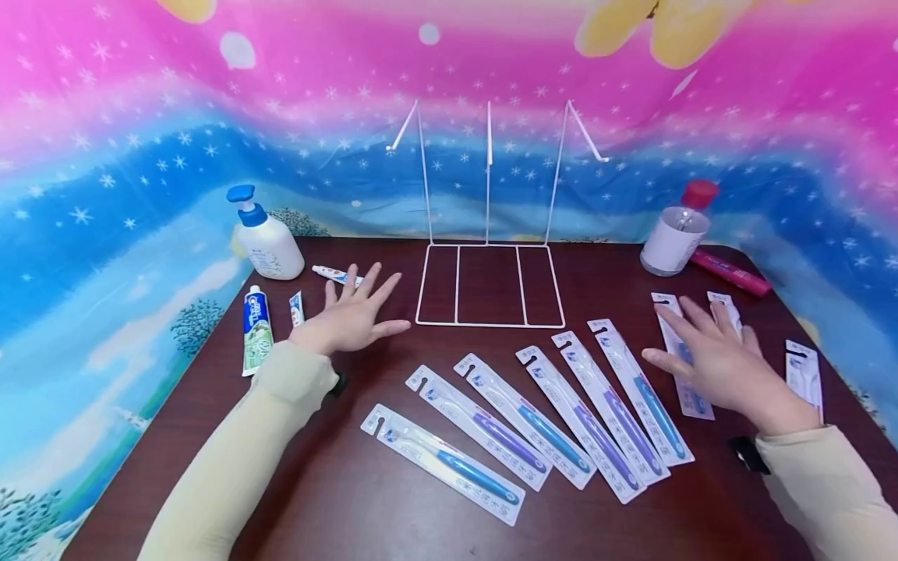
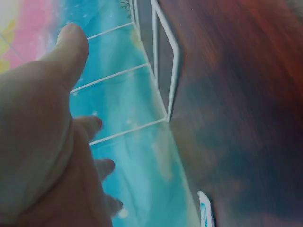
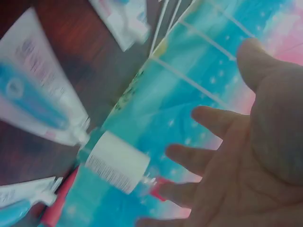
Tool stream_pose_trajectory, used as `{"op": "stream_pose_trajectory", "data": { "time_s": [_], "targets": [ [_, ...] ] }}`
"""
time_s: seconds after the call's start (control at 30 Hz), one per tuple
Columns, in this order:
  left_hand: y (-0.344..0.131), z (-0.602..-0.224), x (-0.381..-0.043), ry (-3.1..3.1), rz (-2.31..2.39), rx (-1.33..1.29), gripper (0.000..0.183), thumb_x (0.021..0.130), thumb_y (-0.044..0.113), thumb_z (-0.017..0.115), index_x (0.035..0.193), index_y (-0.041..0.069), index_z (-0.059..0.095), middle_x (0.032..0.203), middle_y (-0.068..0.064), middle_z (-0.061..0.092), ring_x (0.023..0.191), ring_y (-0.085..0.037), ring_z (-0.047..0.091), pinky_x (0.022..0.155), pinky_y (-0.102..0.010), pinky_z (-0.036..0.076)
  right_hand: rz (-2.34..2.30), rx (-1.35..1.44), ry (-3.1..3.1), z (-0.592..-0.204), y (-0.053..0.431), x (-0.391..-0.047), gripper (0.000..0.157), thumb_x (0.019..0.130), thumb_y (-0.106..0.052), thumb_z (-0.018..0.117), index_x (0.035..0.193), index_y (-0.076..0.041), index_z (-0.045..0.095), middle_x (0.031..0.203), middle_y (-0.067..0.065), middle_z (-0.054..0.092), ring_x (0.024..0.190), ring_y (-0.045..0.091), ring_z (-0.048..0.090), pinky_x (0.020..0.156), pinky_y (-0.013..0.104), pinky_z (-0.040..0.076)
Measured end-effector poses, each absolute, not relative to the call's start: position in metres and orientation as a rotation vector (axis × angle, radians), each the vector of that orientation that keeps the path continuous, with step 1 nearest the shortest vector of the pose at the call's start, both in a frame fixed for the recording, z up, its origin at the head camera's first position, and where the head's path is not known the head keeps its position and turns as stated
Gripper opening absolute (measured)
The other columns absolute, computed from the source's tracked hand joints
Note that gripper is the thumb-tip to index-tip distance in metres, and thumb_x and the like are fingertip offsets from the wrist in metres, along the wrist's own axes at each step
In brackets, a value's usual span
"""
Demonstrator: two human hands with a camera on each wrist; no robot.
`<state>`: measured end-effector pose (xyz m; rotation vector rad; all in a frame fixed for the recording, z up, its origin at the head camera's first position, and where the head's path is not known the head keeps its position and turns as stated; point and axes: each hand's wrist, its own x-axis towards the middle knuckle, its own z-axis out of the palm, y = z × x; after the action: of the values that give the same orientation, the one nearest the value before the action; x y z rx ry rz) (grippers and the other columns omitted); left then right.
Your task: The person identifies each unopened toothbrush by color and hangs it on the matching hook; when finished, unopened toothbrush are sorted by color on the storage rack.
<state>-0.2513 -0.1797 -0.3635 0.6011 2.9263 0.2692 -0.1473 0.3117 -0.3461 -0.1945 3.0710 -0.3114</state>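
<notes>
My left hand is spread with straight fingers above the table's left side and holds nothing. Just beyond its fingertips lies a small toothpaste tube, partly hidden by them; another small tube lies beside the wrist. With fingers fanned, my right hand hovers over packaged toothbrushes at the right, partly covering one package and another; nothing is in its grasp. Several more packaged toothbrushes, such as a blue one and a purple one, fan out across the front middle.
At the back centre stands a white wire rack with upright hooks. A pump bottle and a larger toothpaste tube are at left. On the right are a red-capped bottle, a pink tube and another packaged toothbrush.
</notes>
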Motion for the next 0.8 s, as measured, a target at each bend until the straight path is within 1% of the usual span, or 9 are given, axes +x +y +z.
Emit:
{"op": "stream_pose_trajectory", "data": {
  "time_s": [0.07,0.17,0.23,0.27,0.33,0.43,0.53,0.67,0.8],
  "targets": [
    [-0.174,-0.366,-0.263,2.893,0.274,0.665,0.085,0.083,0.069,0.040,0.149,0.030,0.003,0.153,-0.007,-0.008,0.134,-0.033,-0.019,0.098,-0.067,-0.002,-0.278,-0.242,3.051,-0.345,0.303,-0.145,0.088,0.082,-0.065,0.049,0.145,-0.008,0.027,0.142,0.031,0.021,0.131,0.051,0.002,0.097,0.067,0.006],
    [-0.163,-0.373,-0.282,2.820,0.278,0.797,0.082,0.086,0.064,0.043,0.149,0.026,0.009,0.154,-0.006,-0.003,0.136,-0.032,-0.013,0.101,-0.064,0.006,-0.238,-0.308,3.027,-0.349,0.291,-0.142,0.079,0.083,-0.054,0.058,0.137,0.001,0.040,0.133,0.031,0.039,0.123,0.049,0.031,0.093,0.063,0.028],
    [-0.157,-0.379,-0.294,2.766,0.277,0.858,0.081,0.086,0.061,0.046,0.149,0.023,0.012,0.154,-0.008,0.001,0.137,-0.031,-0.009,0.104,-0.058,0.010,-0.234,-0.339,3.019,-0.354,0.283,-0.140,0.072,0.083,-0.047,0.063,0.132,0.003,0.047,0.127,0.028,0.047,0.116,0.046,0.043,0.089,0.059,0.035],
    [-0.155,-0.382,-0.300,2.742,0.278,0.880,0.081,0.086,0.060,0.048,0.149,0.022,0.013,0.153,-0.009,0.003,0.138,-0.031,-0.006,0.105,-0.055,0.013,-0.236,-0.348,3.013,-0.357,0.280,-0.139,0.069,0.082,-0.045,0.065,0.130,0.004,0.049,0.125,0.027,0.050,0.114,0.044,0.046,0.088,0.058,0.037],
    [-0.152,-0.389,-0.309,2.706,0.270,0.894,0.082,0.086,0.056,0.051,0.149,0.019,0.015,0.153,-0.011,0.006,0.138,-0.031,-0.001,0.106,-0.051,0.017,-0.235,-0.367,3.007,-0.362,0.274,-0.139,0.065,0.082,-0.041,0.067,0.126,0.005,0.053,0.120,0.025,0.054,0.110,0.043,0.050,0.086,0.057,0.039],
    [-0.152,-0.398,-0.318,2.674,0.225,0.851,0.083,0.086,0.054,0.052,0.149,0.016,0.013,0.153,-0.010,0.006,0.139,-0.030,0.001,0.107,-0.046,0.019,-0.222,-0.365,2.990,-0.370,0.269,-0.140,0.062,0.081,-0.039,0.068,0.122,0.005,0.056,0.117,0.024,0.057,0.107,0.041,0.053,0.084,0.056,0.042],
    [-0.152,-0.402,-0.322,2.647,0.143,0.794,0.083,0.089,0.055,0.047,0.149,0.013,0.009,0.153,-0.010,0.004,0.138,-0.031,0.001,0.108,-0.046,0.016,-0.215,-0.360,2.979,-0.375,0.267,-0.141,0.061,0.080,-0.041,0.068,0.120,0.004,0.058,0.113,0.022,0.059,0.103,0.039,0.056,0.081,0.055,0.044],
    [-0.152,-0.403,-0.322,2.623,0.070,0.787,0.081,0.091,0.058,0.037,0.149,0.011,0.005,0.153,-0.010,0.001,0.138,-0.034,0.001,0.108,-0.048,0.013,-0.212,-0.356,2.978,-0.378,0.268,-0.141,0.064,0.080,-0.043,0.068,0.121,0.004,0.057,0.114,0.022,0.058,0.103,0.039,0.055,0.081,0.054,0.044],
    [-0.149,-0.404,-0.323,2.624,0.080,0.820,0.081,0.091,0.060,0.034,0.149,0.012,0.004,0.153,-0.010,0.000,0.138,-0.034,0.000,0.107,-0.049,0.012,-0.209,-0.337,2.984,-0.379,0.273,-0.143,0.065,0.081,-0.038,0.069,0.125,0.007,0.052,0.115,0.027,0.055,0.104,0.041,0.053,0.082,0.055,0.043]
  ]
}}
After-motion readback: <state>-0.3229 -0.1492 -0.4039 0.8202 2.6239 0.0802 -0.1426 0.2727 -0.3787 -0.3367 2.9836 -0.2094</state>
